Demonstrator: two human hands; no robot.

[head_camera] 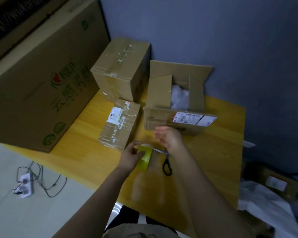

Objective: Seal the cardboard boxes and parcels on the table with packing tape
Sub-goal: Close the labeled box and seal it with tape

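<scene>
My left hand [130, 156] grips a yellow-green roll of packing tape [144, 158] just above the wooden table [213, 160]. My right hand [169, 137] hovers blurred beside the roll, fingers loosely spread, holding nothing. Black-handled scissors [167, 163] lie on the table under my right wrist. An open cardboard box [177, 121] with white filling and raised flaps stands right behind my right hand. A small taped parcel [119, 123] with a label lies to its left. Behind that parcel stands a taped closed box [122, 69].
A very large printed carton [41, 79] fills the table's left side. On the floor at the left lie a power strip [24, 185] and cables. White plastic bags [265, 203] and another labelled parcel [276, 183] sit to the right of the table. A grey wall rises behind.
</scene>
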